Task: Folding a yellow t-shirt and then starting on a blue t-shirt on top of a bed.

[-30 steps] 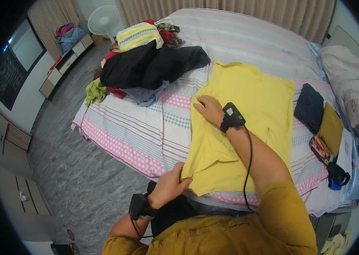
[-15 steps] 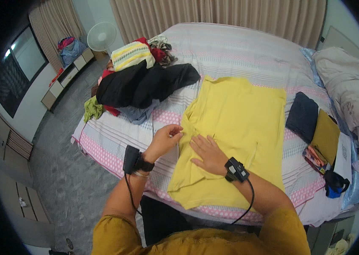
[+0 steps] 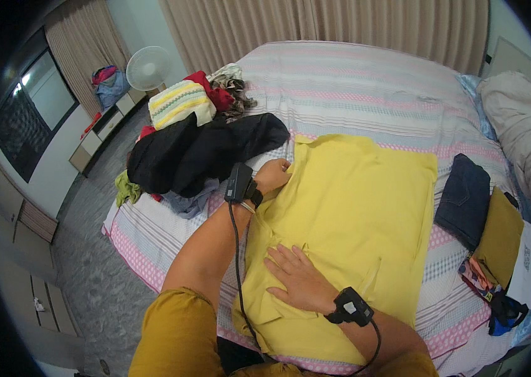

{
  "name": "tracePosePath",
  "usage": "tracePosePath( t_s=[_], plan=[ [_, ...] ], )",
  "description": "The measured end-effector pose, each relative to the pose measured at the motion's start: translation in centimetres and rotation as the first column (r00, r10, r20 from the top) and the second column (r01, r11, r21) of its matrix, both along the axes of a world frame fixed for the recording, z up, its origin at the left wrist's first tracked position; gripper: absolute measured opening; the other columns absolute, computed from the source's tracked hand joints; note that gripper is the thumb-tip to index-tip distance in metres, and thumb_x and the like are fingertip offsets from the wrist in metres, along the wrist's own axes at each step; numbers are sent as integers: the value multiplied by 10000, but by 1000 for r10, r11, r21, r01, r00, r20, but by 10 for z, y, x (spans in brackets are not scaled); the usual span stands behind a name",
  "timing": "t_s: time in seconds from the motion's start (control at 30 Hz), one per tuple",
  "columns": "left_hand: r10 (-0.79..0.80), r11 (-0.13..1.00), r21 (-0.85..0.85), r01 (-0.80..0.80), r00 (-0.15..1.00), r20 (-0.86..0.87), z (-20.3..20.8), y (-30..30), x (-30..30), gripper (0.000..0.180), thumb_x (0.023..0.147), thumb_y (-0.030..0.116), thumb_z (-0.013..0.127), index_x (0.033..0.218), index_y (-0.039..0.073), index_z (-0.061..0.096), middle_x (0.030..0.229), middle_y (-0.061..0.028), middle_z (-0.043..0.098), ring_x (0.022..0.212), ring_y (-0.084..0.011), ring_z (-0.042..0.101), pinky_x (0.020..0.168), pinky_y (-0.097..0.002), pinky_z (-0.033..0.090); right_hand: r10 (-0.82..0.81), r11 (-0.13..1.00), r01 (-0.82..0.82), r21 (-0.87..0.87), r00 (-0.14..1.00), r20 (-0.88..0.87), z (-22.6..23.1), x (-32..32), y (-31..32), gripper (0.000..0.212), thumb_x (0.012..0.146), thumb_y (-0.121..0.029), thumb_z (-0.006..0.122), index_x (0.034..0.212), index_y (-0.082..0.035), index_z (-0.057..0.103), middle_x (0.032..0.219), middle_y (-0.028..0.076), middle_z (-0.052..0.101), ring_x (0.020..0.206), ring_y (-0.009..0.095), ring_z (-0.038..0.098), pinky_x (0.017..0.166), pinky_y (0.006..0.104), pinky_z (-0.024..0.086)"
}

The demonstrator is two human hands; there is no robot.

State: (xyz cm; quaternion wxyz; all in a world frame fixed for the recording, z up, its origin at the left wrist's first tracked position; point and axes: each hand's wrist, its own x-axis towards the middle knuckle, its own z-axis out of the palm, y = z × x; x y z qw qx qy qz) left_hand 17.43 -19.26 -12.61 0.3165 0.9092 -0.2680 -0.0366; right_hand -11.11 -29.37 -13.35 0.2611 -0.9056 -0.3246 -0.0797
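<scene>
A yellow garment (image 3: 360, 201) lies spread over the bed, with wrinkles and bunched cloth along its left side. My left hand (image 3: 273, 176) is at its upper left edge, fingers curled closed on the cloth; the fingertips are partly hidden. Lower down, my right hand (image 3: 301, 278) rests flat on the garment, palm down with the fingers stretched out. Each wrist carries a black strapped device with a cable.
Left of the garment is a loose heap with black clothing (image 3: 177, 154) and a striped yellow-and-white cloth (image 3: 180, 103). Folded dark blue jeans (image 3: 463, 198) and a folded mustard garment (image 3: 499, 235) lie to the right. A white fan (image 3: 149, 68) stands beyond the bed.
My left hand has moved up along the garment's left edge, away from my right hand. My right hand stays flat on the cloth. The whole view has shifted slightly.
</scene>
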Motion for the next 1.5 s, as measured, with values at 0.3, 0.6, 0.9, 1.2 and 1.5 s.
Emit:
tracePosePath(
  t_s=[0.3, 0.6, 0.9, 1.2, 1.5],
  plan=[
    [495, 866, -115, -486, 804, 330, -1, 21, 9, 249, 882, 257, 571, 993, 53, 661, 944, -187, 685, 882, -358, 659, 761, -421, 510, 1, 1000, -1, 5, 999, -35, 5, 2, -1, 607, 940, -394, 527, 1389, -3, 411, 1476, 189, 344, 1407, 335, 252, 1166, 485, 167],
    [228, 974, -83, -213, 881, 414, 2, 21, 9, 227, 845, 176, 627, 1044, 68, 613, 1015, -147, 631, 964, -337, 607, 814, -422, 495, 1, 1000, 1, 21, 998, -62, 5, 1, -2, 604, 938, -381, 516, 1377, 21, 413, 1473, 197, 347, 1413, 334, 240, 1175, 466, 143],
    [-70, 993, 117, -25, 674, 735, 0, -40, 47, 319, 771, 81, 647, 1089, 95, 638, 1221, -98, 583, 1105, -308, 551, 876, -367, 478, 22, 998, -17, 63, 996, -85, 7, 0, -2, 587, 922, -374, 559, 1361, -3, 437, 1451, 182, 369, 1392, 339, 276, 1154, 487, 193],
    [-10, 999, 29, -18, 667, 745, 23, -36, 24, 225, 824, 129, 625, 1045, 123, 667, 1044, -93, 642, 915, -322, 609, 755, -419, 500, 22, 995, -13, 101, 996, -90, 2, 2, -5, 570, 928, -364, 555, 1357, -5, 445, 1438, 172, 381, 1382, 337, 286, 1152, 485, 200],
    [48, 984, 119, -133, 841, 540, 33, -24, -2, 218, 992, 270, 480, 983, 78, 584, 696, -138, 645, 675, -325, 657, 601, -443, 499, 36, 995, -27, 96, 994, -99, 4, 1, -5, 593, 921, -380, 542, 1351, 17, 451, 1451, 198, 372, 1397, 328, 260, 1177, 451, 148]
  ],
)
